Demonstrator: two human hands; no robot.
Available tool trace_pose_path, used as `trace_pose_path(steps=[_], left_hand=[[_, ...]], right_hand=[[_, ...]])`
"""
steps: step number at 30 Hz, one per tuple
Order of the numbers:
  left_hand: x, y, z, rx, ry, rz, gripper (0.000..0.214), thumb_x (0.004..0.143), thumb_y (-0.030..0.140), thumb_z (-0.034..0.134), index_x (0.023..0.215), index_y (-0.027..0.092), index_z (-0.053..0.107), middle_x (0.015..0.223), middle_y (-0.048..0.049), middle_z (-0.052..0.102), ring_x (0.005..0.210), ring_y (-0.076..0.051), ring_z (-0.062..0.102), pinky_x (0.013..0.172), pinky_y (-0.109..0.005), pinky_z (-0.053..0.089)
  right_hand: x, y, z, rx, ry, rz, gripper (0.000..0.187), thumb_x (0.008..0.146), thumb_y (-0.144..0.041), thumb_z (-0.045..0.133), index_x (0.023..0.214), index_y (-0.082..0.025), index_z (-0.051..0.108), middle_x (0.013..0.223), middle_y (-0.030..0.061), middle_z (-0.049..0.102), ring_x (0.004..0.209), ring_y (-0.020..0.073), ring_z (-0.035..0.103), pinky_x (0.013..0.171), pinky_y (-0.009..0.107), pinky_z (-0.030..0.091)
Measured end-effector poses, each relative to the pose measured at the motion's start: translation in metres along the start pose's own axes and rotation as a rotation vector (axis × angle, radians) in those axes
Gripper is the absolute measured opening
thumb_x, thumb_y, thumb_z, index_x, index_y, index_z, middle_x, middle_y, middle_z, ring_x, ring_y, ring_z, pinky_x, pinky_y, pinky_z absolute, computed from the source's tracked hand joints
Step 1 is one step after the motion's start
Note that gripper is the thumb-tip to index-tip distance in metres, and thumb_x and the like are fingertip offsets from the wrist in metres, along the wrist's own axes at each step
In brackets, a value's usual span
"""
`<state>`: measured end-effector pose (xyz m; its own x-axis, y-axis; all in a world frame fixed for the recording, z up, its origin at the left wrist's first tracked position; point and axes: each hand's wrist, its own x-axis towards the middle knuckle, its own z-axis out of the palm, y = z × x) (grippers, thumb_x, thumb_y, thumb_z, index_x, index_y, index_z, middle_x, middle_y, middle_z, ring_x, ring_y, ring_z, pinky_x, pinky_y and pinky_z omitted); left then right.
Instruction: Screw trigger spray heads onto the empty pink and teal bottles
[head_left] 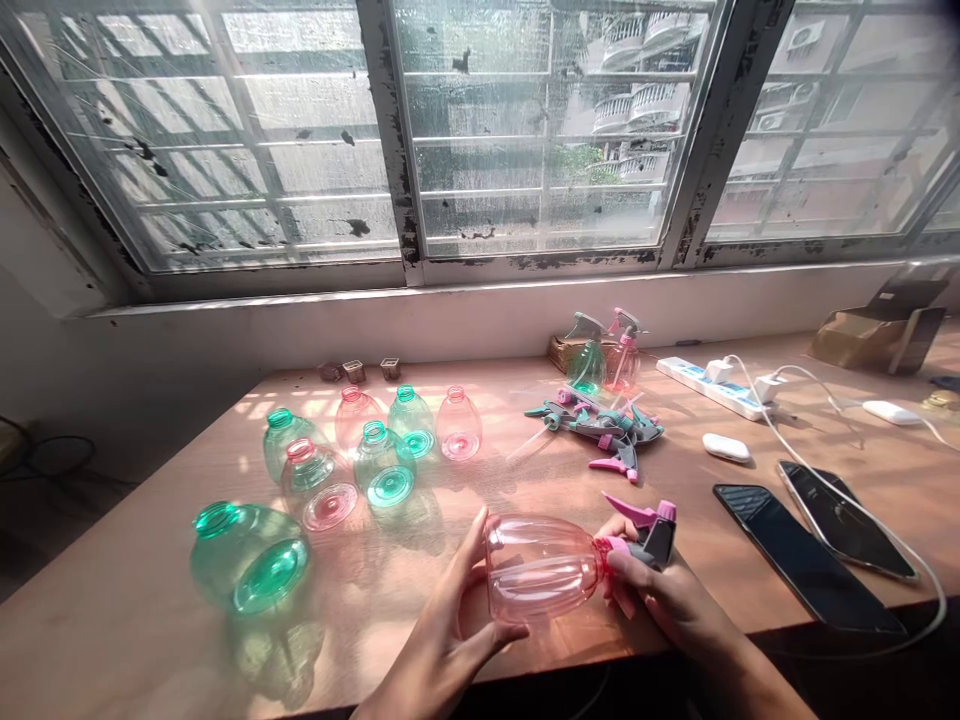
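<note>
A clear pink spray bottle lies on its side in the air near the table's front edge, its base to the left. My left hand grips it around the base, thumb below and fingers behind. A grey and pink trigger sprayer sits at the bottle's neck, with its tube showing inside. My right hand is closed on the pink collar, the fingertips partly hidden behind it. Beyond the bottle lies a pile of loose trigger sprayers in grey, pink and green.
Several open bottles, such as a green bottle and a pink bottle, stand at left. Two sprayer-topped bottles stand by the wall. Two phones, a white case, a power strip and a cable lie at right.
</note>
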<state>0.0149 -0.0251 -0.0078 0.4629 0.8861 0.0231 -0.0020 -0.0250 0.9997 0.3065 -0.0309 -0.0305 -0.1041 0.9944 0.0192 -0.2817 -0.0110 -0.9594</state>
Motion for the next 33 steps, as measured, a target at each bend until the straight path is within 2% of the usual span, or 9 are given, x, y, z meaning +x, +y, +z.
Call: trace_pose_path(steps=[4, 7, 9, 13, 16, 20, 25, 28, 33], left_hand=[[0.003, -0.009, -0.002, 0.009, -0.030, 0.025, 0.104, 0.094, 0.049, 0.084, 0.174, 0.042, 0.019, 0.183, -0.0041, 0.030, 0.166, -0.037, 0.033, 0.136, -0.053, 0.028], [-0.001, -0.011, -0.005, 0.039, -0.042, -0.002, 0.112, 0.092, 0.054, 0.083, 0.176, 0.038, 0.011, 0.186, -0.0036, 0.018, 0.170, -0.036, 0.020, 0.139, -0.053, 0.019], [-0.004, -0.009, -0.007, 0.048, -0.044, -0.046, 0.108, 0.095, 0.057, 0.078, 0.176, 0.035, 0.010, 0.187, -0.0030, 0.014, 0.172, -0.035, 0.015, 0.139, -0.052, 0.017], [-0.005, -0.001, -0.005, 0.046, -0.033, -0.043, 0.100, 0.096, 0.053, 0.079, 0.175, 0.034, 0.021, 0.185, -0.0032, 0.022, 0.170, -0.034, 0.022, 0.139, -0.050, 0.022], [-0.002, 0.003, -0.002, 0.047, -0.027, -0.013, 0.104, 0.094, 0.049, 0.083, 0.175, 0.037, 0.019, 0.185, -0.0025, 0.024, 0.169, -0.035, 0.027, 0.137, -0.049, 0.029], [-0.002, 0.003, -0.001, 0.046, -0.033, -0.013, 0.104, 0.095, 0.049, 0.082, 0.175, 0.038, 0.016, 0.184, -0.0038, 0.028, 0.168, -0.035, 0.028, 0.138, -0.051, 0.026], [-0.005, -0.001, -0.004, 0.050, -0.055, -0.055, 0.109, 0.095, 0.055, 0.080, 0.176, 0.035, 0.010, 0.184, -0.0056, 0.027, 0.169, -0.035, 0.026, 0.138, -0.052, 0.023], [-0.005, 0.001, -0.005, 0.047, -0.054, -0.072, 0.103, 0.097, 0.056, 0.077, 0.176, 0.032, 0.016, 0.183, -0.0061, 0.028, 0.170, -0.035, 0.022, 0.139, -0.051, 0.022], [-0.001, 0.003, -0.001, 0.007, -0.045, -0.019, 0.103, 0.095, 0.048, 0.083, 0.175, 0.038, 0.019, 0.185, -0.0027, 0.022, 0.168, -0.035, 0.028, 0.137, -0.049, 0.028]], right_hand=[[-0.001, 0.000, 0.001, -0.008, -0.005, -0.007, 0.042, 0.090, -0.055, 0.087, 0.087, -0.020, 0.064, 0.063, -0.0007, 0.071, 0.051, 0.0135, 0.055, 0.062, 0.031, 0.045], [-0.001, 0.002, -0.002, -0.047, -0.038, -0.007, 0.041, 0.091, -0.054, 0.086, 0.088, -0.020, 0.065, 0.066, 0.0008, 0.073, 0.053, 0.0140, 0.057, 0.063, 0.031, 0.045], [-0.001, 0.003, -0.004, -0.056, -0.043, 0.002, 0.040, 0.090, -0.053, 0.087, 0.090, -0.020, 0.065, 0.068, 0.0013, 0.075, 0.054, 0.0139, 0.057, 0.063, 0.030, 0.046], [-0.001, 0.002, -0.005, -0.066, -0.048, 0.004, 0.040, 0.090, -0.053, 0.087, 0.089, -0.020, 0.066, 0.070, 0.0020, 0.076, 0.055, 0.0140, 0.057, 0.063, 0.030, 0.045], [-0.002, 0.000, -0.002, -0.041, -0.031, -0.003, 0.039, 0.091, -0.053, 0.085, 0.089, -0.019, 0.067, 0.068, 0.0015, 0.075, 0.054, 0.0138, 0.056, 0.064, 0.031, 0.045], [-0.002, -0.002, 0.001, -0.023, -0.015, -0.001, 0.041, 0.090, -0.055, 0.086, 0.088, -0.019, 0.067, 0.065, 0.0012, 0.074, 0.053, 0.0130, 0.055, 0.061, 0.029, 0.042], [-0.001, -0.002, 0.002, -0.028, -0.023, 0.006, 0.042, 0.090, -0.056, 0.087, 0.086, -0.020, 0.066, 0.061, -0.0015, 0.069, 0.053, 0.0135, 0.056, 0.061, 0.029, 0.044], [-0.001, -0.002, 0.002, -0.030, -0.025, 0.005, 0.042, 0.090, -0.056, 0.087, 0.087, -0.019, 0.066, 0.063, -0.0013, 0.070, 0.053, 0.0129, 0.056, 0.061, 0.029, 0.045], [0.000, -0.002, 0.003, 0.007, 0.008, -0.003, 0.043, 0.090, -0.057, 0.086, 0.089, -0.020, 0.064, 0.066, 0.0006, 0.074, 0.051, 0.0128, 0.055, 0.061, 0.030, 0.045]])
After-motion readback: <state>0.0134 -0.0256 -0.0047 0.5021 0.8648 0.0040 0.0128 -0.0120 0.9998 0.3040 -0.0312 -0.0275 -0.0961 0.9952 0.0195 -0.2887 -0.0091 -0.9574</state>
